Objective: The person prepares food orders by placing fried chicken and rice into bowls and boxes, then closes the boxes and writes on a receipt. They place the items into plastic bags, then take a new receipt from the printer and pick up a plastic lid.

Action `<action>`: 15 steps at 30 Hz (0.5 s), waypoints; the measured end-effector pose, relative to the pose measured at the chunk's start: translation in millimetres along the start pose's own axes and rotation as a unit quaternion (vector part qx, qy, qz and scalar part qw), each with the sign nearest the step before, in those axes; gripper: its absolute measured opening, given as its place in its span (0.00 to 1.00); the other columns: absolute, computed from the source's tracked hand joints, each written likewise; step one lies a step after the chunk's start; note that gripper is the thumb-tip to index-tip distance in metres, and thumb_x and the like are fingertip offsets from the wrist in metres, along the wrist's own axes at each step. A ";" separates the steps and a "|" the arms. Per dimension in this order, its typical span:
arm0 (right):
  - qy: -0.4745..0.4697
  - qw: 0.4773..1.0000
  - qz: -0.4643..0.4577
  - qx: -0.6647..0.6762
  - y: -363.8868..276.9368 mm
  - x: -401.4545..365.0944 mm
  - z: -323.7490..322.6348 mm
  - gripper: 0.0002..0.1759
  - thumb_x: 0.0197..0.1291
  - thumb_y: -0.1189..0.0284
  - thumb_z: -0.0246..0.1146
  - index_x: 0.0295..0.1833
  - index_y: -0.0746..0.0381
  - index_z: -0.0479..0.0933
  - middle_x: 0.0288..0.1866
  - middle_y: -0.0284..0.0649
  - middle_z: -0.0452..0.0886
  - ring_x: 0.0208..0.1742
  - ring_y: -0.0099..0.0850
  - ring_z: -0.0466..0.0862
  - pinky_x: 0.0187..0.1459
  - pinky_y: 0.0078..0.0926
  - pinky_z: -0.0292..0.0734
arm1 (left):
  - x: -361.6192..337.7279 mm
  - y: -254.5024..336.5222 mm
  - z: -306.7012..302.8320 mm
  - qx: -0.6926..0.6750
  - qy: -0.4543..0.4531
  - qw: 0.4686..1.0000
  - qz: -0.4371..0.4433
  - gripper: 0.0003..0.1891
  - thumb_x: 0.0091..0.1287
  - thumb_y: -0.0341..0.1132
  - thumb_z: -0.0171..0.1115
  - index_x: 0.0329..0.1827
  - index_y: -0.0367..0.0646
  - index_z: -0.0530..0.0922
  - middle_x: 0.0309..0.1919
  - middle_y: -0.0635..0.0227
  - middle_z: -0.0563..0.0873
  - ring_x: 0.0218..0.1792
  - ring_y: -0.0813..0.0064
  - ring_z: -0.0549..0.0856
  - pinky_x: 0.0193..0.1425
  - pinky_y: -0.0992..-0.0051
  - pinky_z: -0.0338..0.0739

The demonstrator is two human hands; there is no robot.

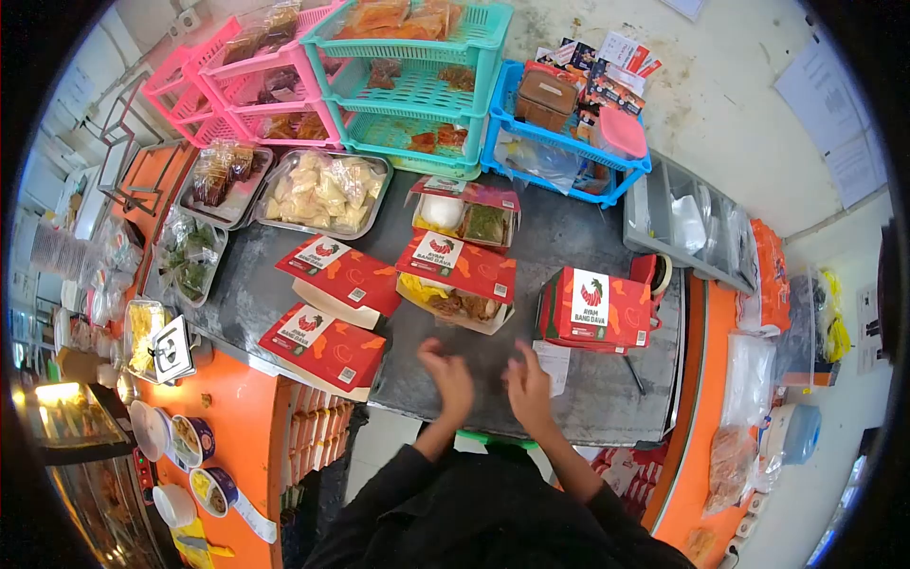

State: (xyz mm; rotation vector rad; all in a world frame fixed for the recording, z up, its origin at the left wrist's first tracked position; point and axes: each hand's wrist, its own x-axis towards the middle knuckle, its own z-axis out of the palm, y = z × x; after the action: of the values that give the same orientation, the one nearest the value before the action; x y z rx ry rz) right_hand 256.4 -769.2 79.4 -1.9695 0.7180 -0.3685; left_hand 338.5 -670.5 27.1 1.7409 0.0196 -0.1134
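Observation:
My left hand point(449, 381) hovers over the dark worktop point(493, 341), fingers loosely bent and apart, holding nothing. Just right of it is my right hand point(529, 387), also without anything in it, its thumb and fingers apart. Beside the right hand lies a white paper slip point(554, 366). Ahead of both hands stands a red food box point(463, 270) with its lid raised, showing food inside. Behind it another open box point(476, 230) holds a white round item and something green. Two more red boxes point(322, 343) sit left, their contents hidden. A closed red box point(595, 308) is at right.
A tray of pale wrapped pieces point(324, 194) and a tray of bagged greens point(187, 256) line the left. Teal racks point(408, 90), pink racks point(270, 90) and a blue basket point(569, 156) stand at the back. A dark pen point(634, 376) lies at right.

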 end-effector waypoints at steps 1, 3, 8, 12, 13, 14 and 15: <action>0.013 0.993 0.091 0.074 -4.7 14.0 24.2 0.24 0.57 0.69 0.54 0.57 0.70 0.64 0.23 0.47 0.76 0.24 0.37 0.77 0.28 0.28 0.71 | 18.6 -12.9 -15.4 -0.037 0.044 0.998 -0.031 0.26 0.54 0.24 0.49 0.58 0.32 0.57 0.57 0.53 0.62 0.61 0.60 0.61 0.67 0.66 0.49; 0.025 0.996 0.081 -0.031 -28.0 46.3 39.1 0.20 0.60 0.70 0.50 0.54 0.72 0.64 0.23 0.52 0.74 0.25 0.47 0.77 0.30 0.38 0.72 | 51.1 5.2 -34.0 -0.058 0.044 0.997 0.013 0.27 0.57 0.24 0.46 0.61 0.32 0.54 0.58 0.52 0.63 0.61 0.61 0.62 0.67 0.68 0.50; 0.050 0.993 0.024 -0.108 9.2 49.6 48.9 0.17 0.60 0.69 0.50 0.47 0.72 0.66 0.28 0.57 0.74 0.31 0.55 0.76 0.36 0.46 0.70 | 85.3 -6.6 -26.6 -0.171 0.013 0.981 0.091 0.27 0.62 0.26 0.47 0.65 0.33 0.52 0.57 0.53 0.66 0.58 0.64 0.66 0.65 0.71 0.53; 0.050 0.985 -0.046 -0.158 30.7 3.0 25.0 0.17 0.60 0.69 0.50 0.48 0.73 0.66 0.38 0.59 0.73 0.42 0.56 0.74 0.43 0.46 0.68 | 49.4 9.9 -55.7 -0.103 -0.066 0.992 0.031 0.24 0.66 0.30 0.49 0.64 0.37 0.57 0.51 0.57 0.71 0.51 0.67 0.71 0.58 0.71 0.62; 0.055 0.985 -0.040 -0.158 27.6 -7.6 21.1 0.17 0.60 0.69 0.50 0.48 0.73 0.66 0.38 0.59 0.73 0.42 0.56 0.74 0.43 0.46 0.68 | 37.0 13.1 -64.0 -0.017 -0.092 0.996 -0.003 0.23 0.66 0.30 0.49 0.64 0.39 0.59 0.49 0.58 0.72 0.49 0.67 0.72 0.55 0.70 0.65; 0.071 0.991 -0.027 -0.110 24.7 -20.0 15.9 0.18 0.60 0.69 0.51 0.50 0.73 0.66 0.41 0.60 0.72 0.44 0.55 0.73 0.45 0.44 0.68 | 25.4 15.4 -67.9 0.077 -0.065 0.990 0.097 0.18 0.65 0.30 0.50 0.59 0.39 0.65 0.45 0.58 0.72 0.44 0.66 0.73 0.49 0.70 0.68; 0.088 0.994 -0.015 -0.062 23.7 -32.8 11.0 0.20 0.60 0.69 0.52 0.52 0.73 0.65 0.43 0.60 0.71 0.46 0.54 0.73 0.47 0.41 0.68 | 17.6 16.3 -75.2 0.077 -0.074 0.989 0.097 0.18 0.65 0.30 0.50 0.59 0.39 0.65 0.45 0.58 0.72 0.44 0.66 0.73 0.49 0.70 0.68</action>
State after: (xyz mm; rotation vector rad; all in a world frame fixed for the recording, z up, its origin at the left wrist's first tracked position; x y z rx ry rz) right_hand 228.9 -749.5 54.7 -2.0843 0.8412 -0.5320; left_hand 362.2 -600.2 54.2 1.8752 -0.2734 -0.1033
